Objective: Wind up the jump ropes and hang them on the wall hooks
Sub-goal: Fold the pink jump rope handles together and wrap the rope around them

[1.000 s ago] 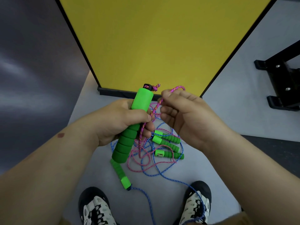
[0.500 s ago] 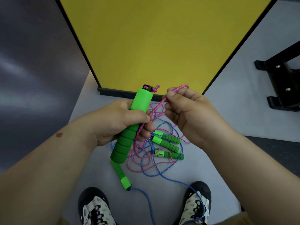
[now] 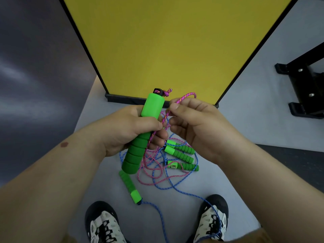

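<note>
My left hand (image 3: pixel 122 130) grips a green foam jump-rope handle (image 3: pixel 140 142) upright, its black cap with a pink knot on top. My right hand (image 3: pixel 196 127) pinches the pink rope (image 3: pixel 185 96) just right of the handle's top, with a small loop standing above the fingers. The rest of the pink rope (image 3: pixel 154 171) hangs down to a tangle on the floor, mixed with a blue rope (image 3: pixel 175 187). Several more green handles (image 3: pixel 182 155) lie in that tangle, and one green handle (image 3: pixel 130 187) lies below my left hand. No wall hooks are in view.
A yellow panel (image 3: pixel 166 46) with a black frame stands straight ahead. A dark wall (image 3: pixel 35 76) runs on the left. A black metal stand (image 3: pixel 305 85) sits at the right. My two shoes (image 3: pixel 103 225) are at the bottom, and the blue rope runs over the right shoe (image 3: pixel 210 218).
My right hand has shifted slightly up and right with the pinched pink rope, and the loop above its fingers has lengthened. My left hand and the handle have barely moved.
</note>
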The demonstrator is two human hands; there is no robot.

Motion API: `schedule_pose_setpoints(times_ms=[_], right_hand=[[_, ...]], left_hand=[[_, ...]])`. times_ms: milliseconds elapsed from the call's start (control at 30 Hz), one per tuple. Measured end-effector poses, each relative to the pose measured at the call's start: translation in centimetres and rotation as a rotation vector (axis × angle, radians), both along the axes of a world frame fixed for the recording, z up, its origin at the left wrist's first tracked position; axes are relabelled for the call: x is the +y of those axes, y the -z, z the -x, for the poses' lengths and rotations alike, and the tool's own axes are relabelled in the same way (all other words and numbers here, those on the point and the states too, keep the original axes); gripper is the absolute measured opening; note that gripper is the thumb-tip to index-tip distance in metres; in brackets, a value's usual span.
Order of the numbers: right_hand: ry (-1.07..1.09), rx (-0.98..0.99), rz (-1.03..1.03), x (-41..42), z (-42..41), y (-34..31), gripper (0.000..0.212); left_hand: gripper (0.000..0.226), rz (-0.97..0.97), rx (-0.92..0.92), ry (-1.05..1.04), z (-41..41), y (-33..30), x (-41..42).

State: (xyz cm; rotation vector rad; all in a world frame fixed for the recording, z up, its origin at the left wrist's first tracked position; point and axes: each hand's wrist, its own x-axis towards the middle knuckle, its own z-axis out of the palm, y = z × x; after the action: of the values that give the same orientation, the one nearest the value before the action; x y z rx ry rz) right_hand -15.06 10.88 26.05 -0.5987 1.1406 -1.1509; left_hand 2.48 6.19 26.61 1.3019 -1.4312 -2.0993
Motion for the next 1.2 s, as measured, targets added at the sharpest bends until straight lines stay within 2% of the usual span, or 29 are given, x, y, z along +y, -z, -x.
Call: schedule_pose_setpoints(times_ms=[100,200,333,500,667,733,1033,1200], right_hand=[[-0.028,0.055,0.026,0.2,-0.5,0.2,0.005],[0.013,0.073,0.028,0.1,-0.4,0.2,0.004],[0.101,0.066,0.017,-0.2,0.2,0.0,0.004],[0.229,0.031,0.024,-0.9,1.4,-0.5,0.008],[0.285,-0.012,0.004,-1.2,2.2,-0.6,0.002],[0.265,-0.018,-0.009,-1.1,2.1,-0.6,0.005],[-0.017,0.038,-0.002,0.2,-0.5,0.3,0.015],[0.029,0.061,0.006,0.1,-0.4,0.2,0.012]], left_hand=[[0.008,0.003,-0.008,-0.002,0.0,-0.1,0.0],[0.021,-0.017,0.007,-0.011,0.0,-0.1,-0.1],[0.008,-0.006,-0.009,-0.019,-0.1,0.0,-0.1],[0.014,0.005,-0.007,-0.004,-0.1,0.0,-0.1],[0.013,0.009,-0.007,-0.001,-0.1,0.0,-0.1],[0.004,0.023,-0.025,-0.004,-0.1,-0.1,-0.1],[0.007,0.036,-0.055,-0.008,0.1,-0.2,0.0],[0.006,0.028,-0.059,-0.019,0.0,-0.3,0.0]])
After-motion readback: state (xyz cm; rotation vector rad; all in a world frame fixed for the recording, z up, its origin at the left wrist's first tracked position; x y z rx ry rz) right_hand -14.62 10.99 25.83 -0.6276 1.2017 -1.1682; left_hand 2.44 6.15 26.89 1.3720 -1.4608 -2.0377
